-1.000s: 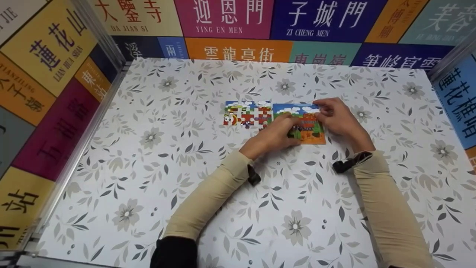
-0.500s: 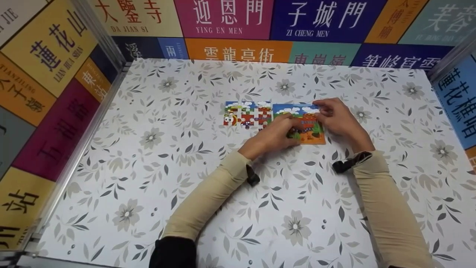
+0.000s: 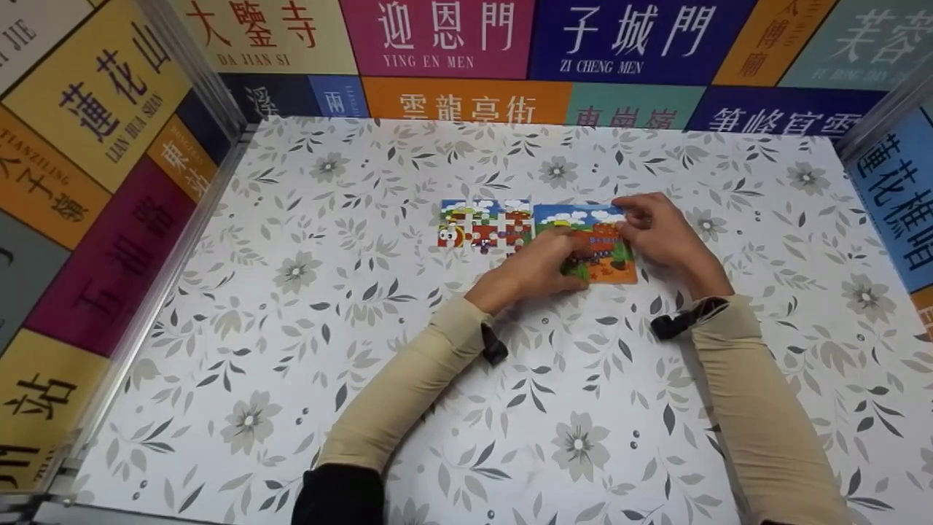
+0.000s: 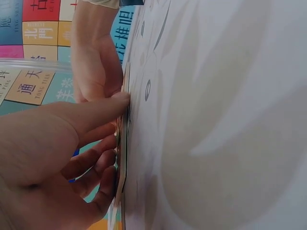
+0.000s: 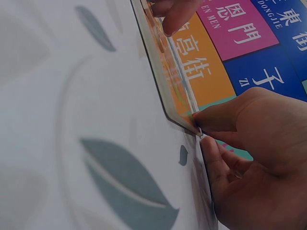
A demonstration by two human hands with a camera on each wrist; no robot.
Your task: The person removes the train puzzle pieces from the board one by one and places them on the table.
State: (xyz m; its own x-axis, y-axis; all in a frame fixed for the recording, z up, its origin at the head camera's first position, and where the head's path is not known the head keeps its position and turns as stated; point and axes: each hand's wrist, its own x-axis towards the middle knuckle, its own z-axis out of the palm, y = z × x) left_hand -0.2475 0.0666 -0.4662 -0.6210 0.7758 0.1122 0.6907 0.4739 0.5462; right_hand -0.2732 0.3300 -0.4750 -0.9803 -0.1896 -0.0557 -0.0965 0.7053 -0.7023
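A thin picture puzzle board [image 3: 611, 271] lies flat on the patterned table, showing blue sky, a red train-like shape and orange ground. My left hand [image 3: 532, 266] holds its left part, thumb by the near edge and bent fingers on the picture. The left wrist view shows the thumb [image 4: 115, 105] against the board's edge. At the far right corner my right hand [image 3: 660, 226] pinches the edge between thumb and fingers. Along that edge in the right wrist view runs a shiny clear strip [image 5: 178, 57]. Several jigsaw pieces [image 3: 484, 233] lie left of the board, partly hidden by my left hand.
The white tabletop [image 3: 408, 364] has a grey leaf and flower print. Colourful panels [image 3: 452, 36] with large characters stand behind it and along both sides. A metal frame [image 3: 182, 240] borders the left edge.
My left fingers have shifted slightly toward the near edge, baring a little more of the picture. My right hand, the board and the loose pieces stay in place.
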